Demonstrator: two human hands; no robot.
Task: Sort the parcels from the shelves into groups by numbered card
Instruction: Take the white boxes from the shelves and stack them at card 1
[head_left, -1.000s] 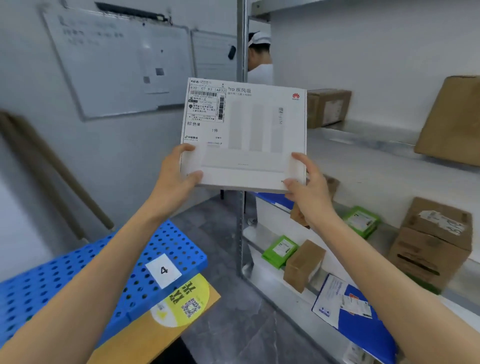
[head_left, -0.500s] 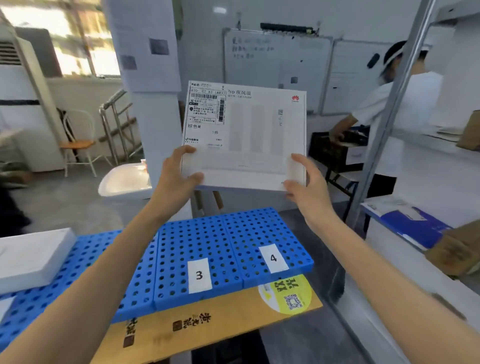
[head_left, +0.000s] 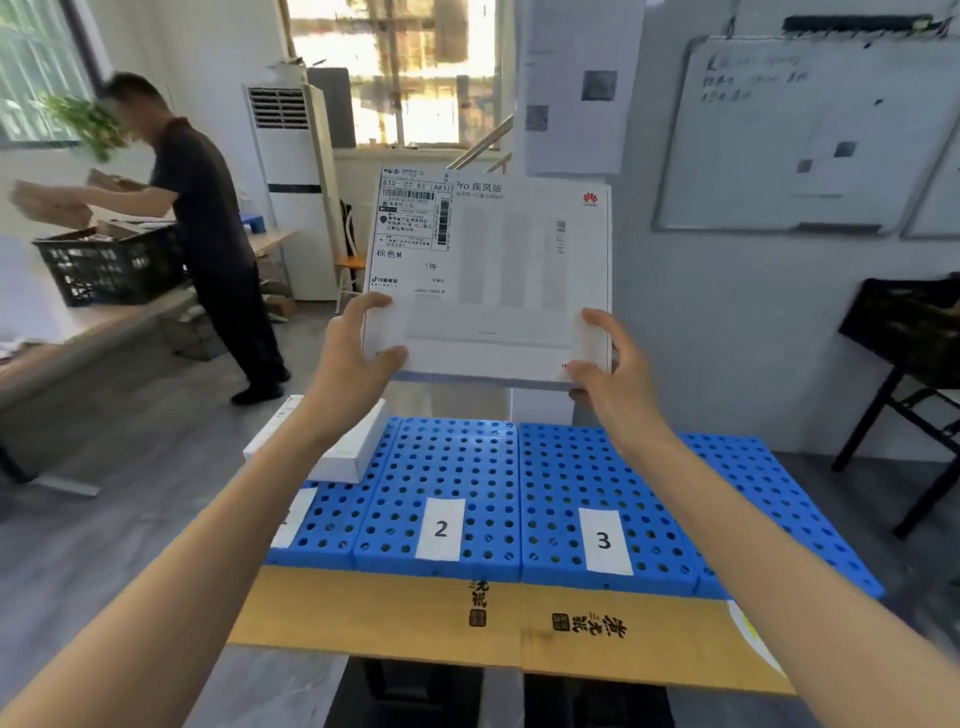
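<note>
the flat white parcel (head_left: 488, 280) is held up in the middle of the frame, its printed face toward the camera and its long side running left to right, above and beyond the blue perforated tabletop (head_left: 561, 467). the left hand (head_left: 353, 364) is closed on the lower left corner, thumb on the front face, and the right hand (head_left: 608, 379) is closed on the lower right corner in the same way, so both hands share the load about evenly and neither is clearly nearer the cards. a shipping label (head_left: 413, 228) covers the parcel's upper left part. straight below the parcel, toward the bottom of the frame, lie the card marked 2 (head_left: 440, 529) and, to its right, the card marked 3 (head_left: 604, 540); a further card (head_left: 293, 517) at lower left is half hidden by the left forearm and its number cannot be read. a white box (head_left: 337, 447) already rests on the blue surface behind that hidden card, so that spot is partly taken, while the surface behind cards 2 and 3 looks bare. setting the parcel down probably means lowering it forward and flat. another person (head_left: 208, 223) works at the far left, well apart.
</note>
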